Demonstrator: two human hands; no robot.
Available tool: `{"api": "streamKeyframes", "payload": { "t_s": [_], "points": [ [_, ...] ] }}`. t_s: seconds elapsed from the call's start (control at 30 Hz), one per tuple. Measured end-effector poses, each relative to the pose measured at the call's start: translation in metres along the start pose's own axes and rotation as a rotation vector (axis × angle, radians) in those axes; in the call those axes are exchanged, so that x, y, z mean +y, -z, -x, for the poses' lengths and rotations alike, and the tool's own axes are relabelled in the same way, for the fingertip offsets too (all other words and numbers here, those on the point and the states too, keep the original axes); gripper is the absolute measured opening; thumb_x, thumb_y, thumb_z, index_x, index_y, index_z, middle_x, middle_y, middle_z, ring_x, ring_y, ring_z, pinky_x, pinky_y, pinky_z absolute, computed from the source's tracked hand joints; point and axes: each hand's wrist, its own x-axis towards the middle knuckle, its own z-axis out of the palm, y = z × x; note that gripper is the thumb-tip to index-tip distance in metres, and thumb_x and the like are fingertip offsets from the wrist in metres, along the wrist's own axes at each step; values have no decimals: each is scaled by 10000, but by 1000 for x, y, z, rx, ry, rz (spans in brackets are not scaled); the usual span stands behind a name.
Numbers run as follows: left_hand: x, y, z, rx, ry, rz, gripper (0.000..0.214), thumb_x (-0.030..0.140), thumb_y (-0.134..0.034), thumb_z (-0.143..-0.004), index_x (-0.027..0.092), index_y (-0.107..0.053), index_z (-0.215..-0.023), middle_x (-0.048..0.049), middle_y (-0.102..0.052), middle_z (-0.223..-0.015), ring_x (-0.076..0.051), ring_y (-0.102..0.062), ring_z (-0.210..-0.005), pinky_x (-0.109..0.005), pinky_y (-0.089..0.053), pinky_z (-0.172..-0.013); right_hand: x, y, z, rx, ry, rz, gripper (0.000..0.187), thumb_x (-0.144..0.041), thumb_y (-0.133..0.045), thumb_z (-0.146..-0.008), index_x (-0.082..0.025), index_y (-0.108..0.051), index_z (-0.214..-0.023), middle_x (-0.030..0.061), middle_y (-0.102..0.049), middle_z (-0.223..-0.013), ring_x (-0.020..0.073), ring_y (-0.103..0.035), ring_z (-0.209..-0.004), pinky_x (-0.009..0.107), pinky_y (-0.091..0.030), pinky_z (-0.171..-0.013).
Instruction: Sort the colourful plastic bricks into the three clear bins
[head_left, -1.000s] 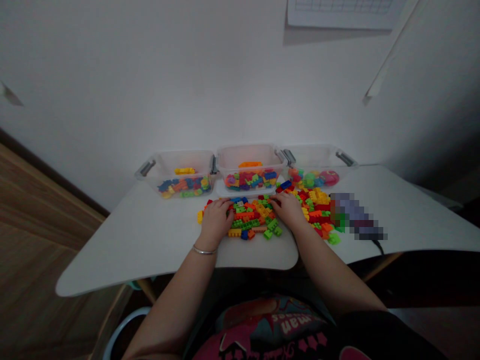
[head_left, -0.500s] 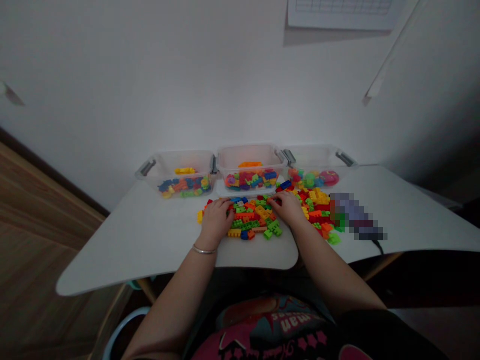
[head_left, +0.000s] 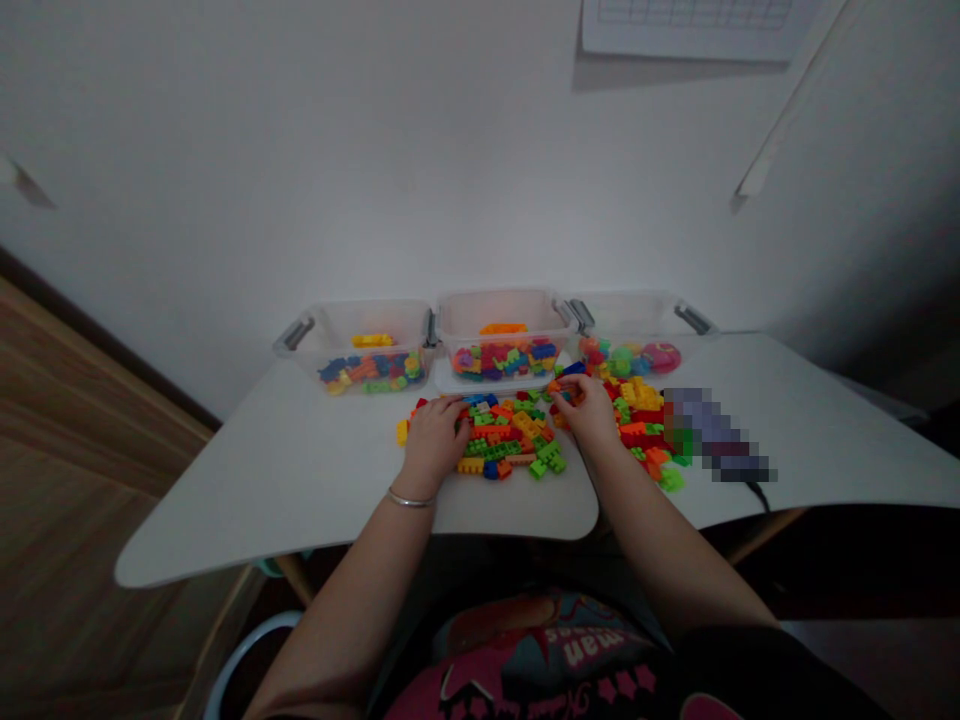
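Note:
A heap of small coloured plastic bricks (head_left: 510, 435) lies on the white table (head_left: 300, 480) in front of me. My left hand (head_left: 433, 435), a thin bangle at its wrist, rests palm down on the heap's left side with the fingers curled over bricks. My right hand (head_left: 589, 412) sits on the right part of the heap, its fingers pinched on a small orange brick (head_left: 559, 387) near the middle tub (head_left: 504, 335).
Three clear plastic tubs stand in a row against the wall: the left tub (head_left: 360, 355), the middle one and the right tub (head_left: 637, 335), each holding coloured pieces. A blurred-out object (head_left: 712, 440) with a dark cable lies right of the bricks. The table's front edge curves inward before me.
My right hand has lifted a little and shifted up and right toward the middle tub, fingers now pinched on a brick. The left hand has stayed put.

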Motion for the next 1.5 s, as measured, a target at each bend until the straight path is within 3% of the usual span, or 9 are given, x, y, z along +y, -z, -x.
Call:
{"api": "streamKeyframes", "payload": {
  "t_s": [0.3,0.47,0.6,0.87,1.03,1.27,1.37,1.5],
  "points": [
    [2,2,0,3,11,3,298,247,-514,-890,206,-702,-1117,-66,-680,-1240,-247,-606,-1122,-425,-459,-1036,-9,7,-11,254,36,-166,332,-377,-584,-813,-197,-658,-1082,63,-633,-938,186,-584,-787,359,-528,-764],
    [4,4,-1,-5,12,-1,299,236,-508,-892,194,-702,-1117,-71,-680,-1242,-254,-607,-1123,-427,-457,-1040,-34,21,-37,361,74,-275,313,-382,-584,-836,-214,-644,-1093,56,-623,-966,167,-576,-784,321,-520,-699],
    [5,5,-1,-9,16,-2,298,233,-516,-888,203,-703,-1118,-67,-678,-1246,-256,-610,-1127,-428,-463,-1034,-50,20,-67,395,93,-339,278,-369,-580,-849,-230,-590,-1090,52,-623,-1015,148,-587,-798,275,-507,-648],
    [3,5,-1,-9,14,7,300,231,-521,-884,204,-704,-1120,-68,-680,-1242,-253,-610,-1129,-422,-463,-1034,-57,-5,-114,322,112,-305,257,-317,-584,-822,-216,-533,-1052,64,-642,-1053,137,-585,-753,282,-496,-666],
    [4,4,-1,-4,14,0,297,231,-520,-887,198,-705,-1117,-63,-685,-1234,-254,-612,-1122,-424,-464,-1033,-47,-14,-116,183,174,-111,240,-268,-586,-768,-179,-597,-991,72,-678,-934,191,-601,-798,354,-497,-790],
    [4,4,-1,0,9,-1,295,229,-529,-890,185,-705,-1122,-70,-682,-1242,-263,-611,-1136,-432,-465,-1035,-51,-9,-112,40,211,88,208,-262,-562,-793,-170,-701,-919,109,-715,-922,275,-623,-952,448,-458,-936],
    [4,4,0,7,6,6,286,229,-536,-886,192,-708,-1112,-69,-684,-1239,-262,-615,-1123,-435,-471,-1028,-50,-5,-115,-12,218,32,227,-284,-591,-784,-180,-707,-948,96,-718,-953,268,-629,-970,458,-458,-958],
    [3,2,0,24,4,16,285,219,-542,-875,193,-709,-1104,-75,-685,-1235,-261,-624,-1102,-448,-480,-1016,-41,4,-109,-3,277,-231,299,-322,-621,-774,-199,-662,-1044,76,-700,-1053,227,-633,-997,425,-482,-957]
  ]
}}
